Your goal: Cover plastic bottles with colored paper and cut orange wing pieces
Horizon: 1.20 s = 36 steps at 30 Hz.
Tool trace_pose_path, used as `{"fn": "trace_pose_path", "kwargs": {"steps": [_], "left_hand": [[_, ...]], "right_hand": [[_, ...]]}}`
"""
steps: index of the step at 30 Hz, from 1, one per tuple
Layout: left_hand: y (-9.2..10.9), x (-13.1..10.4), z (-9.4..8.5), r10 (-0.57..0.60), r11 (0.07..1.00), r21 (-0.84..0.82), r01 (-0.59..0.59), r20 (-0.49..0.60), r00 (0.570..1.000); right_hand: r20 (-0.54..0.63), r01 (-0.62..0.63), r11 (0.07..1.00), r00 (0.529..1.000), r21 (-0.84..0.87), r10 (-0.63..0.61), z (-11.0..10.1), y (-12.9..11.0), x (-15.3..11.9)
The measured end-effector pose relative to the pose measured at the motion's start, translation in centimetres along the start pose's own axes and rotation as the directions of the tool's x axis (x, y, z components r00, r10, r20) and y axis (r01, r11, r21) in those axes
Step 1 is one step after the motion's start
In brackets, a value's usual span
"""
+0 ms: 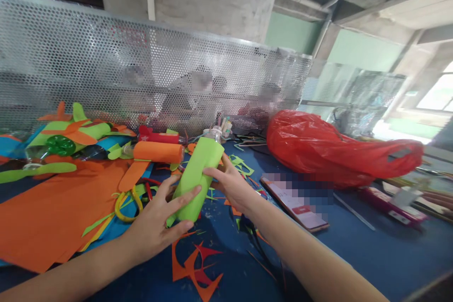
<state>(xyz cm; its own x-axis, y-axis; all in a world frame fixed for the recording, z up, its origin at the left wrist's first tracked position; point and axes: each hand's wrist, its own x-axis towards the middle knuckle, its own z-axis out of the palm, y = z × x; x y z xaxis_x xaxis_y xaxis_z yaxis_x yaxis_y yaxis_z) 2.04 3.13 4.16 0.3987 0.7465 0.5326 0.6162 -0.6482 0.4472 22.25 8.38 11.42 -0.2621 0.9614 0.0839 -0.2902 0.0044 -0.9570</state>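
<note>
While both hands meet at the middle of the blue table [371,255], they hold a green-wrapped bottle [198,174] tilted with its neck toward 1 o'clock. The left hand [159,222] grips its lower end, fingers spread and pressed on the green sheet. The right hand [231,184] clasps the side at 3 o'clock of the bottle, fingers curled behind it, probably gripping, though they are partly hidden. Yellow-handled scissors [127,203] lie at 9 o'clock of the left hand. A phone [295,203] lies at 3 o'clock, a red bag [329,148] at 2 o'clock, an orange roll [157,152] at 11 o'clock.
</note>
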Motion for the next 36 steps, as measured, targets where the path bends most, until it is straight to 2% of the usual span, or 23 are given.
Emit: {"fn": "trace_pose_path", "kwargs": {"steps": [3,6,10,16,20,22,25,29,32,36], "left_hand": [[0.3,0.2,-0.1,-0.041,0.995,-0.096,0.042,0.006,0.999],[0.7,0.7,0.2,-0.128,0.983,-0.137,0.121,-0.045,0.991],[0.6,1.2,0.6,-0.140,0.957,-0.268,0.113,-0.083,0.987],[1.3,1.9,-1.5,-0.225,0.904,-0.363,0.227,0.049,0.973],[1.6,2.9,-2.3,-0.271,0.914,-0.322,0.249,-0.026,0.962],[1.3,3.5,-2.1,-0.271,0.924,-0.302,0.236,-0.079,0.959],[0.6,4.0,-1.2,-0.275,0.897,-0.385,0.217,-0.102,0.956],[0.0,4.2,-0.3,-0.256,0.784,-0.591,0.191,-0.027,0.966],[-0.4,4.3,-0.2,-0.236,0.683,-0.691,0.237,0.098,0.967],[-0.6,4.3,-0.8,-0.179,0.671,-0.695,0.260,0.188,0.966]], "right_hand": [[0.010,0.008,1.000,1.000,-0.014,-0.008,-0.4,-0.1,0.3],[0.049,0.016,1.000,0.999,-0.026,-0.015,-0.7,-0.1,0.5],[0.121,0.065,0.996,0.991,-0.056,-0.058,-0.6,-0.2,0.3],[0.162,0.075,0.994,0.985,-0.084,-0.060,-0.4,-0.1,0.3],[0.174,0.073,0.993,0.983,-0.088,-0.057,-0.6,0.1,0.3],[0.182,0.070,0.993,0.982,-0.092,-0.052,-0.5,0.1,0.3],[0.201,0.070,0.993,0.978,-0.093,-0.050,-0.5,0.1,0.2],[0.246,0.059,0.993,0.969,-0.098,-0.033,-0.6,0.1,0.2],[0.283,0.063,0.990,0.959,-0.124,-0.026,-0.8,0.1,0.3],[0.332,0.109,0.978,0.942,-0.176,-0.045,-1.0,-0.1,0.3]]}}
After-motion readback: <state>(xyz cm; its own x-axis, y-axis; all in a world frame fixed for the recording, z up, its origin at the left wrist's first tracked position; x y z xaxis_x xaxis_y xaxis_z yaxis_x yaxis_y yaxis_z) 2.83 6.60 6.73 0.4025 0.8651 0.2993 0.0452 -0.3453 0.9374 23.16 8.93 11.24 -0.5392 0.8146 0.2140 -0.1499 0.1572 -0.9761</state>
